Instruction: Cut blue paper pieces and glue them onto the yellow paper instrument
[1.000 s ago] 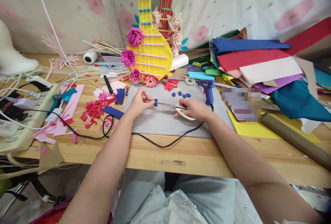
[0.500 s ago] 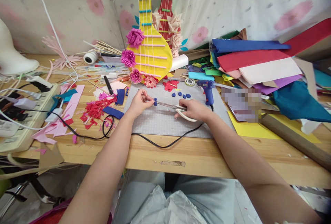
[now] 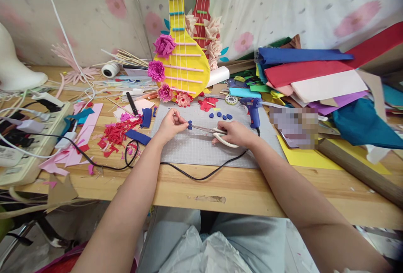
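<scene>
Between the thumb and fingers of my left hand [image 3: 172, 126] is a small piece of dark blue paper [image 3: 189, 125], its edge cut into fringes. My right hand [image 3: 234, 133] grips the white handles of a pair of scissors [image 3: 225, 140]. The blades point left, and their tips meet the blue piece. Under both hands lies a grey cutting mat [image 3: 195, 151]. Several small blue paper petals [image 3: 219, 114] rest on it beyond the scissors. A blue glue gun [image 3: 253, 112] stands on the mat to the right of my right hand.
A yellow paper instrument [image 3: 189, 63] with flowers leans at the back. Red paper scraps [image 3: 118, 136] and blue strips [image 3: 138, 137] lie left. A black cable [image 3: 201, 178] crosses the front. Paper sheets [image 3: 327, 82] pile up right, near a brown tube [image 3: 355, 170].
The scissors' handles have drawn slightly closer together. Both hands stay in nearly the same place, and the blue piece has shifted only a little.
</scene>
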A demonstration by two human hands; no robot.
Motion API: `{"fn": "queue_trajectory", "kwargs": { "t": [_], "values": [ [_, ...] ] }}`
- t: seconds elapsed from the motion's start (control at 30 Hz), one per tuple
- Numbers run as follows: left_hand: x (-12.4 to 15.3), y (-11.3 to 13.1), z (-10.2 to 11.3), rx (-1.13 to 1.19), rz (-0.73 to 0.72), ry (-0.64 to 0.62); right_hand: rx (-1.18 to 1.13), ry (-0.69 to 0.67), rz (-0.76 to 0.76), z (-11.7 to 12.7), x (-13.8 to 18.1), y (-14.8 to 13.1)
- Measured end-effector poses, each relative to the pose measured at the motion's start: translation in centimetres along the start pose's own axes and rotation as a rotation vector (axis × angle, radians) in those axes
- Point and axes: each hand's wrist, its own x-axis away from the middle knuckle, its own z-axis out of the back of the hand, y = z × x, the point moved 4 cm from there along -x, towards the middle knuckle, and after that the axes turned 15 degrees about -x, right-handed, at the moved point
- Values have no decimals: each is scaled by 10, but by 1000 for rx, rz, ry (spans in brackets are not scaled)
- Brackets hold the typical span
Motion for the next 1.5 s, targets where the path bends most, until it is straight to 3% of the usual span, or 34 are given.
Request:
{"fn": "queue_trajectory", "kwargs": {
  "t": [1.5],
  "values": [
    [0, -3, -1, 28, 3, 17, -24, -35, -13, 0, 0, -1]
  ]
}}
